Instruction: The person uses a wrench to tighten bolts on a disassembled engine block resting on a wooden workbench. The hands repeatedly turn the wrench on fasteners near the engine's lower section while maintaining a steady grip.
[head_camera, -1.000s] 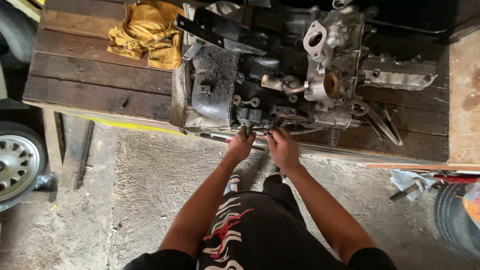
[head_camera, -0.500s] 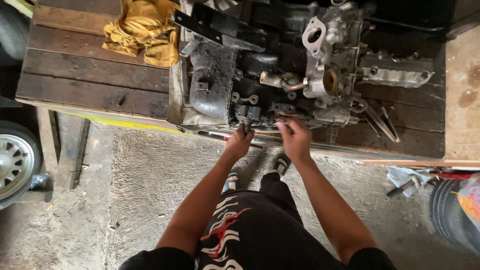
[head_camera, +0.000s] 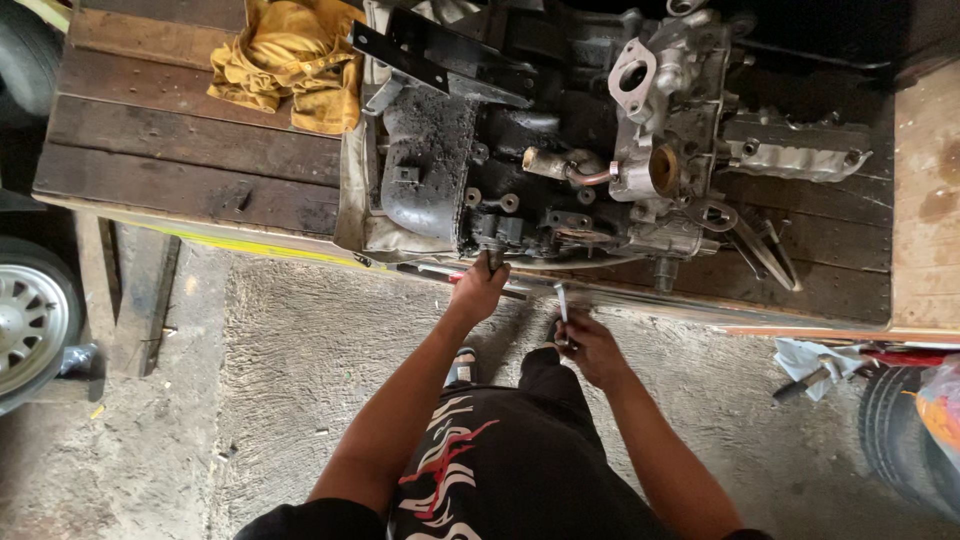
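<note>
- Engine block (head_camera: 560, 150): greasy, dark, with a pale aluminium housing on its right; sits on the wooden workbench (head_camera: 190, 150), overhanging the near edge at mid-bench.
- Your left hand (head_camera: 482, 290): fingers closed round a small dark fitting at the block's lower face, right at the near edge. Keep the wrist in line with the fitting, so the grip does not slip on the oily metal.
- Your right hand (head_camera: 590, 345): closed on a slim metal wrench (head_camera: 562, 305), held below the bench edge and apart from the block. Seat the tool squarely before loading it.
- Long metal bar (head_camera: 470, 280): lies along the near edge under your left hand; it crowds your reach.
- Yellow rag (head_camera: 290, 65): far-left part of the bench, well clear.
- Wheel (head_camera: 30, 320): on the floor at left.
- White cloth with a tool (head_camera: 815, 365): on the floor at right, beside a tyre (head_camera: 900, 430).
</note>
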